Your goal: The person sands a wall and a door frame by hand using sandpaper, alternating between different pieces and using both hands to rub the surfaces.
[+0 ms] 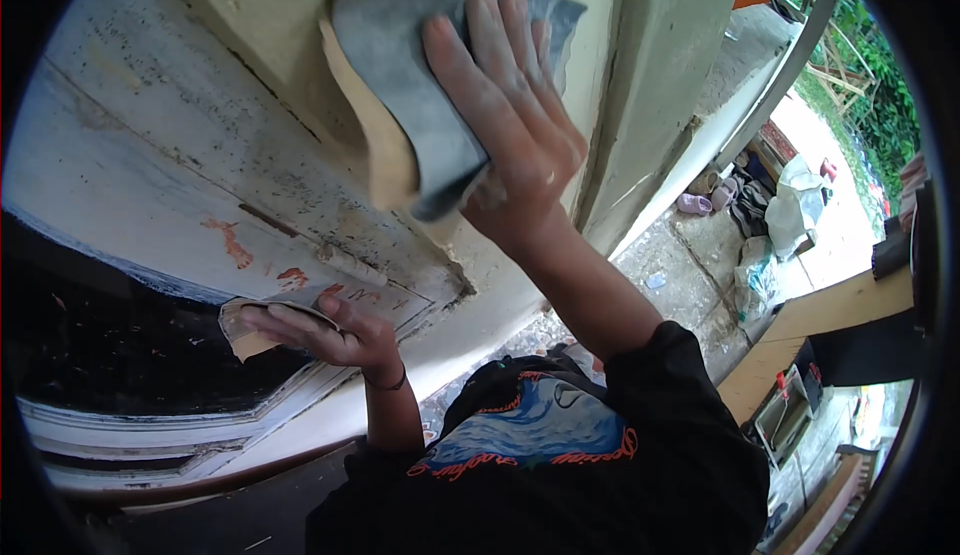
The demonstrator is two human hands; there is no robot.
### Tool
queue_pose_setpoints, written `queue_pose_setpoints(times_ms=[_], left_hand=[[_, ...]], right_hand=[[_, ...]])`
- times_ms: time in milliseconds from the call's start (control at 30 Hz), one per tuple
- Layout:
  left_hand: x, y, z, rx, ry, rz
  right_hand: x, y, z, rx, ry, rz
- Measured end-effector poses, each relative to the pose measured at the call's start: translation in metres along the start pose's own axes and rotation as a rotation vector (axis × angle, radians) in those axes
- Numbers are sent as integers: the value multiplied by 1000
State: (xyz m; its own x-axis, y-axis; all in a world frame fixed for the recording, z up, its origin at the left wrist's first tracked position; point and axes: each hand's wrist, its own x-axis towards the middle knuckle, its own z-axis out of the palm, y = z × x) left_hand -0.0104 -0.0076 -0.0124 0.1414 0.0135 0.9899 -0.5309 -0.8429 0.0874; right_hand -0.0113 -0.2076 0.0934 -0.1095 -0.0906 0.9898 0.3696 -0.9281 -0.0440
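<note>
listener: is there any writing?

me: yes, on my black shirt: curving red-orange lettering around a blue print, too distorted for me to read surely. reddish marks on the weathered white frame, at left, look like smudges; i can't make out words in them.

listener: and your fingers?

me: my right hand is raised in front of a cream wall, fingers nearly straight, slightly parted, laid flat over a grey sheet with a tan underside. its thumb is mostly hidden, so i can't tell whether it grips. my left hand, lower down, is closed on a folded sheet.

listener: what about edges and room?

me: the grey sheet's left edge bows in a wave, with wall on both sides of it. my left hand is near the border between frame and dark panel. beyond my right forearm, pale floor stretches toward shoes and a white bag, well apart from both hands.
</note>
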Motion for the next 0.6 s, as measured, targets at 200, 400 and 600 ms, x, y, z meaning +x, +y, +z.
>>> queue_pose_setpoints(times_ms=[200, 400, 600], left_hand=[[5, 21, 12, -8, 36, -181], [-17, 11, 18, 41, 140, -275], [-14, 34, 22, -128, 68, -301]], right_hand=[[-146, -12, -57, 113, -407, 394], [-68, 14, -27, 183, -178, 230], [-143, 2, -53, 273, -278, 469]])
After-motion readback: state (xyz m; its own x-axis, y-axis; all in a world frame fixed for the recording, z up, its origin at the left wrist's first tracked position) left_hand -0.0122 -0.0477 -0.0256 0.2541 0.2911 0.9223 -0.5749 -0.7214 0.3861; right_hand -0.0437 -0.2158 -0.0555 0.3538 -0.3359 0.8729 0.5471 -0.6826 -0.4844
